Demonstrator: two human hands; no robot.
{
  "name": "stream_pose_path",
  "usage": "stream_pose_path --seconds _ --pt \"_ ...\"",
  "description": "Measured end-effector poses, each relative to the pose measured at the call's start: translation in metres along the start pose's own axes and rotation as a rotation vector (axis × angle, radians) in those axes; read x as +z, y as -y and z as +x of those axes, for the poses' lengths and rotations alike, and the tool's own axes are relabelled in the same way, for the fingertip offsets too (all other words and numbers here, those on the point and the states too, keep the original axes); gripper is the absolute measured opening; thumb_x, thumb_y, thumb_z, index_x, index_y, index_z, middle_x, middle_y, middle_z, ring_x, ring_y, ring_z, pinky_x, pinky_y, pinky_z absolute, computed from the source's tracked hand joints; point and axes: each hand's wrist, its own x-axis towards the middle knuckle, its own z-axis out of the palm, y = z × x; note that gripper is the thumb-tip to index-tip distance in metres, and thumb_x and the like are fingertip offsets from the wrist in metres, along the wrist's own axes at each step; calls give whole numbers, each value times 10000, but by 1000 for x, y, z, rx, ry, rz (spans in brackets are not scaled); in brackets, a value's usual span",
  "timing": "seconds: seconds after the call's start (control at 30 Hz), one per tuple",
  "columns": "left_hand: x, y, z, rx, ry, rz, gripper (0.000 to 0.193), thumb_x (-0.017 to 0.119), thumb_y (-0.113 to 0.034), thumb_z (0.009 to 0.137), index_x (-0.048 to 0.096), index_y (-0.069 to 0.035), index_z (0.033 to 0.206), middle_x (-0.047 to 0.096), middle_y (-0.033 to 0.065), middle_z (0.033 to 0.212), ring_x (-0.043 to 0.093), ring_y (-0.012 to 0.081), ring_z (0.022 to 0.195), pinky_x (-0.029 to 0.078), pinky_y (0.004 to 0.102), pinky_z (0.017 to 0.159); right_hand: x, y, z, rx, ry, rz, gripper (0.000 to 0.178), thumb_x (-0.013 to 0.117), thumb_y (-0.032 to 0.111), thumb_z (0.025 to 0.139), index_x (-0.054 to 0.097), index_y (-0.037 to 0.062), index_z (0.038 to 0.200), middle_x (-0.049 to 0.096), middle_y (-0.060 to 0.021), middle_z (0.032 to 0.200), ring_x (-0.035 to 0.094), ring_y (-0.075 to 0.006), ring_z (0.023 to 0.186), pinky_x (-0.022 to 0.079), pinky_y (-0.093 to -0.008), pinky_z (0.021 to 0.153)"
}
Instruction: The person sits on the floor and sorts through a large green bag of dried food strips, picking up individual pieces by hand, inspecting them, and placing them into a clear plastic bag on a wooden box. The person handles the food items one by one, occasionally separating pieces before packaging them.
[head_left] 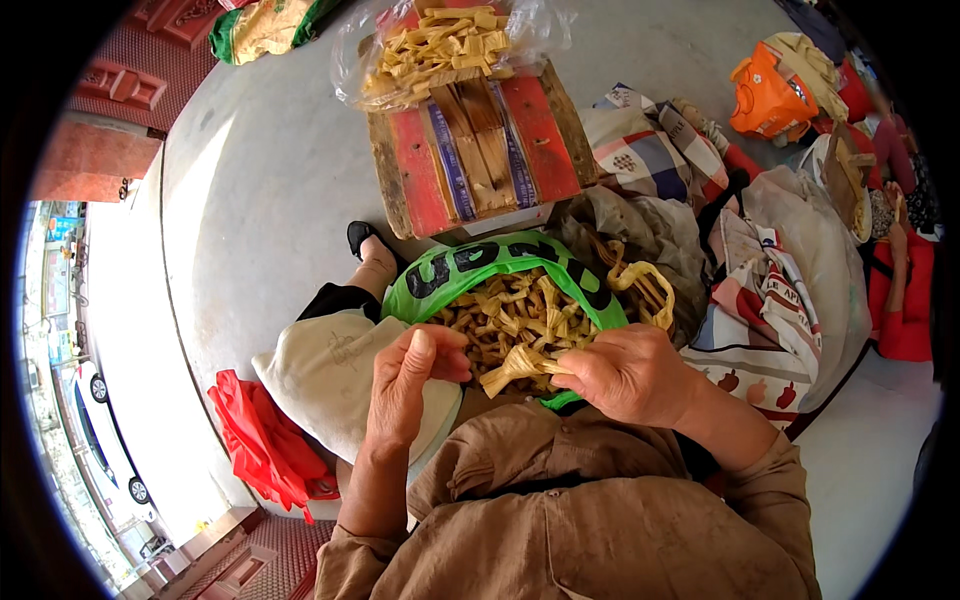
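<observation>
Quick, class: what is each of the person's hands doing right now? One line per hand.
Left hand: partly open, fingers curled, nothing visible in it.
Right hand: closed, holding a knotted yellowish piece.

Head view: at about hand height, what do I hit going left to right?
White car, red bag, left hand, knotted yellow strip, right hand, apple-print cloth.

A pale yellow bunched piece (520, 368) of straw-like strip
Ribbed and flared at its left end, it narrows toward the right hand (632, 374), whose fingertips pinch it; it tilts slightly, the flared end lower.
</observation>
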Motion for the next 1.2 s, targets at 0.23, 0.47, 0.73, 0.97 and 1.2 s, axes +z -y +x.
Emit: stream_pose_path --seconds 0.23,0.47,0.73,0.97,1.2 --pt "29 13 -25 -308 223 -399 412 574 -350 1030 595 -18 787 496 39 605 523 166 505 448 287 509 -6 1 -8 90 94 83 235 805 144 797 608 83 910 577 -25 628 605 -197 546 466 -320 462" --pt "-9 0 -22 -77 -43 -53 348 571 -287 1029 615 -11 821 524 69 626 556 183 528 485 300 565 -21 1 -13 207 226 87 263 755 151 838 519 92 738 542 -69 574 603 -254 533 453 -370 459" --pt "48 -19 -17 871 293 1348 360 695 -213 772 650 -49 1089 636 66 913 624 229 792 519 366 804 -9 12 6 90 360 218 144 647 112 811 512 80 774 577 -65 605 633 -274 562 483 -397 471" --pt "21 -22 -35 803 526 1261 202 724 -162 718 648 -79 886 596 36 777 595 220 698 539 369 763 -20 11 -18 153 541 505 209 686 208 917 571 60 825 584 -69 608 616 -286 558 464 -393 483" --pt "15 -47 56 713 157 1178 246 721 -72 805 693 -34 1047 628 97 815 612 306 761 511 403 712 -26 -57 38 128 200 19 167 744 112 846 589 69 891 631 -50 756 663 -235 657 501 -361 517"
